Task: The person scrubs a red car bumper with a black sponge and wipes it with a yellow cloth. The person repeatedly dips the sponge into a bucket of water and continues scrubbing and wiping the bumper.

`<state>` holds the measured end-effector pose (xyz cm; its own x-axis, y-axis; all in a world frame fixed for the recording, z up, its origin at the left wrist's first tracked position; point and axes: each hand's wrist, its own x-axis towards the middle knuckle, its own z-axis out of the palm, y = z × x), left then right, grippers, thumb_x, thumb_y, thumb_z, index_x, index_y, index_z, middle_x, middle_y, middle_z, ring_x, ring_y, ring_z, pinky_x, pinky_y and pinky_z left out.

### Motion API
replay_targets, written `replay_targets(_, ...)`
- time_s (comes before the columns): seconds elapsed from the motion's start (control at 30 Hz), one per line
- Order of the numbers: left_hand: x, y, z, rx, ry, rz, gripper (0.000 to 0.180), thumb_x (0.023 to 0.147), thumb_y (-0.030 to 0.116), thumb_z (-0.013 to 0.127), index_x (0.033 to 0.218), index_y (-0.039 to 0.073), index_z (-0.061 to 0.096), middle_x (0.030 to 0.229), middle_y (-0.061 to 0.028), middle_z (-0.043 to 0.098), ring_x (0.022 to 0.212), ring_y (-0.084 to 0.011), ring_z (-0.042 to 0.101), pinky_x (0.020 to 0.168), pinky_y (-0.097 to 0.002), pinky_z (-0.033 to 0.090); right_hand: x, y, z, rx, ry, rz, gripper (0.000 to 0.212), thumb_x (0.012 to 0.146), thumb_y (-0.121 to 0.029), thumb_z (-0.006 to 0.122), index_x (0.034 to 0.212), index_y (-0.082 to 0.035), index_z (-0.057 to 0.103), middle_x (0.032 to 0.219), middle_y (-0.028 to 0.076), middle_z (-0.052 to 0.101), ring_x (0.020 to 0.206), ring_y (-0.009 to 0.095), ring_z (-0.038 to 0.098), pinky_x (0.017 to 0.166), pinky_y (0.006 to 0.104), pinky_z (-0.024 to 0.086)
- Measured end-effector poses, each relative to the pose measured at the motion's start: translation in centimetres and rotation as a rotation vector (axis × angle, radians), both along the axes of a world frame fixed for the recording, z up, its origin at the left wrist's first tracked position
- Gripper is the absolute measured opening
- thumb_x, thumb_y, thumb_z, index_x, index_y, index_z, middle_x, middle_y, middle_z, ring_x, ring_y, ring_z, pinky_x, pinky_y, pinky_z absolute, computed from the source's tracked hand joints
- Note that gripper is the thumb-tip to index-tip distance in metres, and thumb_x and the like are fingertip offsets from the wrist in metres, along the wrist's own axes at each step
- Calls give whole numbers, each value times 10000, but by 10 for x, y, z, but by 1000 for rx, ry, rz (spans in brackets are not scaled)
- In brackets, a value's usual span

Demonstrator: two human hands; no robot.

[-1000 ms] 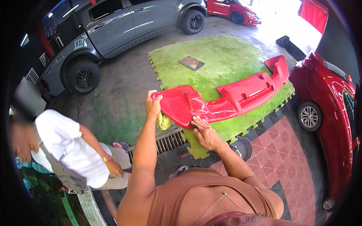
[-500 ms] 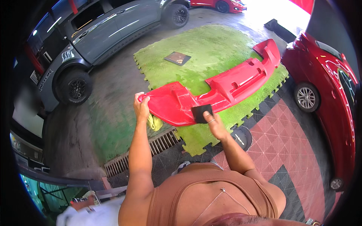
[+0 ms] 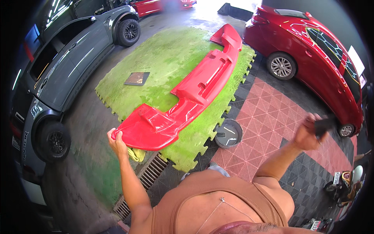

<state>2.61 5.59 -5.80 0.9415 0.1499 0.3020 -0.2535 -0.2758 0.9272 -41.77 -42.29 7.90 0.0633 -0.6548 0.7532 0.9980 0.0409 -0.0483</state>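
Note:
A long red car bumper (image 3: 196, 91) lies at a slant over the green foam mat (image 3: 156, 50). At its near left tip my left hand (image 3: 117, 143) is closed around the edge. My right hand (image 3: 307, 134) is raised well out to the right, apart from the bumper. It grips a black square of sandpaper (image 3: 324, 126), blurred by motion. Between my body and the bumper stands a dark round bucket (image 3: 239, 133) with water and a dark piece inside. A yellow cloth (image 3: 136, 154) shows beneath the bumper's near left end.
A flat square plate (image 3: 137, 78) lies on the mat. To the left is a grey pickup (image 3: 74, 58); a red car (image 3: 304, 43) stands at right. A drain grate (image 3: 154, 171) runs through the floor near me. Motorcycles (image 3: 343, 183) are at lower right.
My right hand has left the bumper's surface and swung far right with the sandpaper. My left hand keeps its hold on the bumper's end. The view has turned right.

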Motion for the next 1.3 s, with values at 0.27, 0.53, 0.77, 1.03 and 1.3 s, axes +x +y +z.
replay_targets(0.27,-2,1,1,-32,9,5,360,872,137,642,1186,-36,618,1095,-171,664,992,-288,636,937,-387,487,-17,5,-26,103,122,-169,364,984,-220,639,1279,-10,601,1129,130,705,1009,243,646,867,368,497)
replay_targets(0.53,-8,-4,14,24,14,11,376,883,160,643,1200,-40,615,1115,-194,668,1012,-307,646,928,-403,493,158,77,-127,275,958,168,589,1052,-408,525,1480,-12,443,1327,143,619,1064,223,678,811,372,579)
replay_targets(0.77,-10,-2,11,-1,-32,16,389,891,166,640,1214,-49,606,1138,-218,660,1024,-332,646,940,-411,491,197,180,-92,-322,1419,-57,534,1091,-453,409,1218,13,637,965,65,673,903,192,591,885,365,472)
replay_targets(1.03,-15,-5,11,-31,11,3,397,898,168,624,1229,-49,585,1133,-239,661,1031,-357,649,946,-426,488,210,208,-91,-456,1609,69,507,1084,-417,457,1293,19,609,1098,78,680,1026,173,575,958,365,457)
replay_targets(1.3,-20,-7,17,-73,26,-17,384,911,178,617,1233,-27,577,1131,-260,662,1021,-390,659,917,-445,500,222,203,-130,12,1451,54,376,1018,-401,581,857,-70,653,636,-46,493,531,60,396,495,258,295)
